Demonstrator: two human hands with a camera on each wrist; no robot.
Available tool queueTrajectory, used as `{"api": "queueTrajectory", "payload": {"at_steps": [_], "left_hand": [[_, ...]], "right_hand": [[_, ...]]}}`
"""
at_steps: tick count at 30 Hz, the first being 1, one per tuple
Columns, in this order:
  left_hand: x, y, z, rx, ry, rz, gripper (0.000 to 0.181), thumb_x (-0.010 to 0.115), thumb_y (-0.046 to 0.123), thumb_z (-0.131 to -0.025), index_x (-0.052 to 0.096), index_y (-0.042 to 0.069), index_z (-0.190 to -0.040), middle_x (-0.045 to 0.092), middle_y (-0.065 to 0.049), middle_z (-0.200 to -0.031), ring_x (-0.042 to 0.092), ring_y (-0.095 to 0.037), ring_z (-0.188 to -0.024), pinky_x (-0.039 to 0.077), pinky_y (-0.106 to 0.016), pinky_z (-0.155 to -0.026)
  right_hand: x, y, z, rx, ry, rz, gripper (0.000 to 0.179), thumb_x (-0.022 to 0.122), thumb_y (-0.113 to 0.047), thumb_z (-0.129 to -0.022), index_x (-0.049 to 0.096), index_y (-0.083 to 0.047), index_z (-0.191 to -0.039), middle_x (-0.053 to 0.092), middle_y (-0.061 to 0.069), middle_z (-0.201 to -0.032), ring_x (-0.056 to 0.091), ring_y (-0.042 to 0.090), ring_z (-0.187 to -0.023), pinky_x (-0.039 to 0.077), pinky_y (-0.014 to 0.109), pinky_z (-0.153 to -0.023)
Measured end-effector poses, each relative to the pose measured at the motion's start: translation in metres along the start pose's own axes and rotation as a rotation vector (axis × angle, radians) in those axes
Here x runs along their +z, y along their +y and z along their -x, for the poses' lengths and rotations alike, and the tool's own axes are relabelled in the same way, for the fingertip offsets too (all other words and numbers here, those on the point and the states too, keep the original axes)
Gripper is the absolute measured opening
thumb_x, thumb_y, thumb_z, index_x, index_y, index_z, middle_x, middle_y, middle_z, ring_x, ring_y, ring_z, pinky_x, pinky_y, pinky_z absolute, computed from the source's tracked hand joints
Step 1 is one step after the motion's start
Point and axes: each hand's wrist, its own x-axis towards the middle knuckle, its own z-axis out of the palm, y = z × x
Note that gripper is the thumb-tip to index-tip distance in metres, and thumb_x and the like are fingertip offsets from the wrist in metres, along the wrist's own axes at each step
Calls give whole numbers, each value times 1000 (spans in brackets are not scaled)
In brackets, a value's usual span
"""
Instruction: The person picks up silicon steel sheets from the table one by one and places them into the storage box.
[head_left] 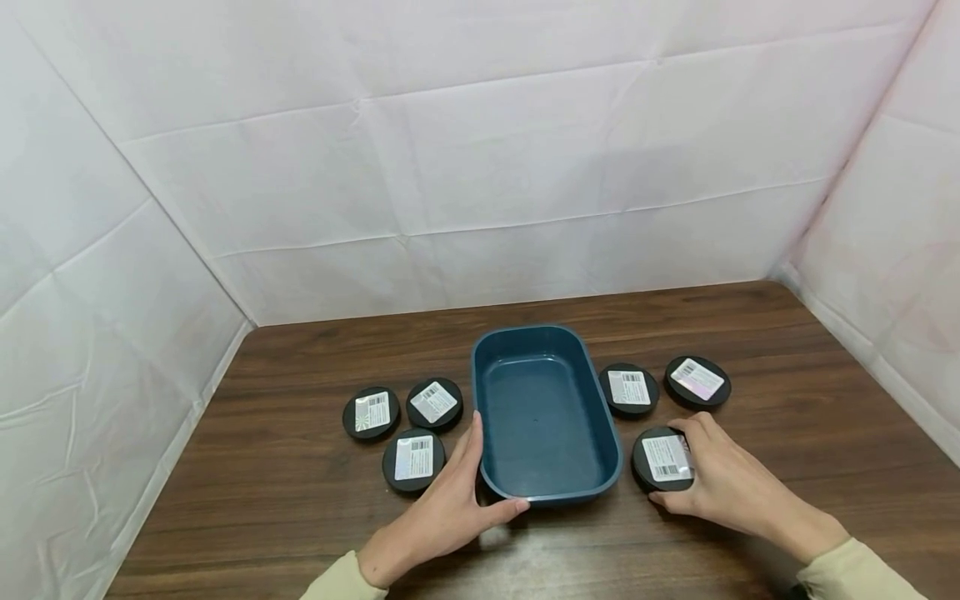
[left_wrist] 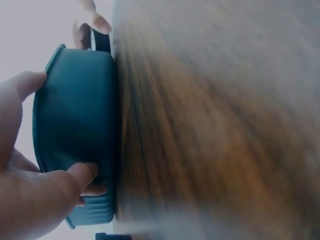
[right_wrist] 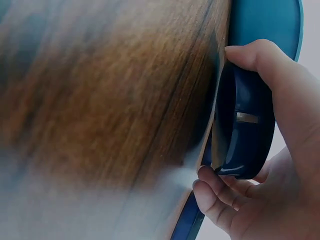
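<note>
A deep blue plastic tub point(head_left: 545, 497), rounded at the corners, stands on the table. My left hand point(head_left: 450, 500) holds its near left corner, thumb at the front rim and fingers along the left side. In the left wrist view the same hand point(left_wrist: 42, 192) curves around the tub's outer wall point(left_wrist: 75, 110). To the tub's right, my right hand point(head_left: 731, 483) grips a flat round black case point(head_left: 667, 458) with a white barcode label on top. The right wrist view shows this case point(right_wrist: 250, 130) tilted, its near edge raised, between thumb and fingers.
Left of the tub lie three similar labelled cases, at the left point(head_left: 371, 414), at the back point(head_left: 435, 404) and in front point(head_left: 413, 461). Right of it lie two more, one beside the tub point(head_left: 628, 389) and one farther right point(head_left: 697, 382). White sheeting point(head_left: 510, 192) walls the wooden table.
</note>
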Motion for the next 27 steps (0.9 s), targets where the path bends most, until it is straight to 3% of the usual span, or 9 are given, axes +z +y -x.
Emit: {"api": "queueTrajectory", "payload": {"at_steps": [9, 27], "left_hand": [[1, -1, -1, -13, -9, 17, 112, 67, 60, -89, -9, 21, -162, -3, -6, -170, 13, -30, -156, 29, -60, -118], [1, -1, -1, -26, 11, 30, 114, 69, 60, -87, -8, 22, -162, 1, -8, -170, 17, -32, -155, 31, -60, -116]], "right_hand": [[-4, -3, -1, 43, -1, -17, 89, 93, -49, -58, 53, 0, -121, 55, 9, -105, 59, 19, -87, 52, 41, -69], [-10, -11, -8, 45, 33, 45, 91, 91, -54, -59, 54, -2, -124, 60, 11, -109, 60, 23, -92, 53, 46, -63]]}}
